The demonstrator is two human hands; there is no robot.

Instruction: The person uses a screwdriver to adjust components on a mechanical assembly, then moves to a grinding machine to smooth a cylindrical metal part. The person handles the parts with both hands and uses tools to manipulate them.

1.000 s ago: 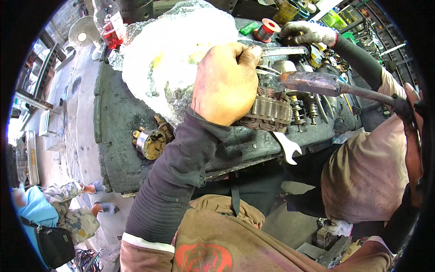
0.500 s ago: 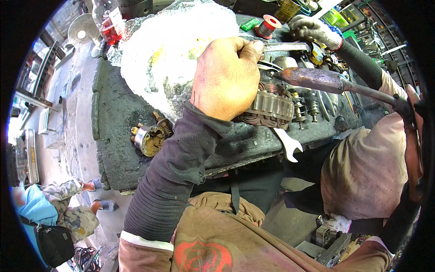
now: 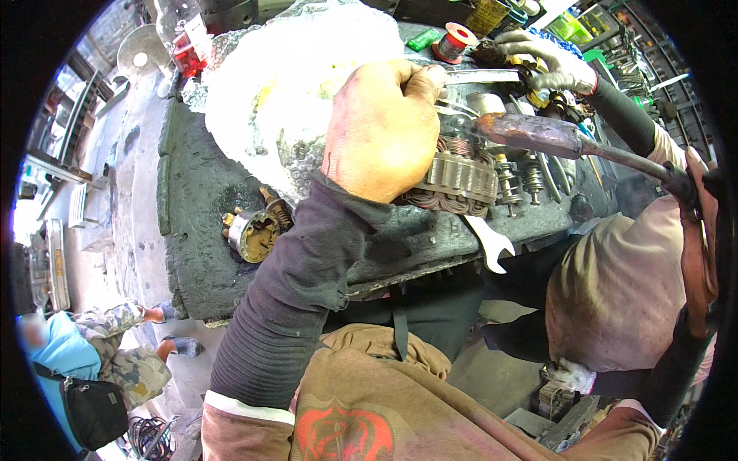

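Observation:
My left hand (image 3: 382,132) is closed above the bench, thumb pressed to the fingers. A flat silvery metal bar (image 3: 484,76) runs right from its fingertips; I cannot tell whether the hand grips it or what else it pinches. Below the hand sits a stator (image 3: 461,179) with copper windings. My right hand (image 3: 698,219), cut off by the picture's dark rim, is around the handle end of a large soldering iron (image 3: 623,157). The iron's thick, scorched copper head (image 3: 532,134) points left, over the stator's upper right, close to my left hand.
Bubble wrap (image 3: 292,84) covers the back left of the dark bench (image 3: 200,276). An open-end wrench (image 3: 492,244) juts over the front edge. A solder spool (image 3: 455,42) and a round motor part (image 3: 254,234) lie around. A co-worker's gloved hand (image 3: 550,61) works at the back right.
The copper head has shifted very slightly; my left hand stays nearly still. The co-worker's gloved hand has moved a little right, its fingers now more spread.

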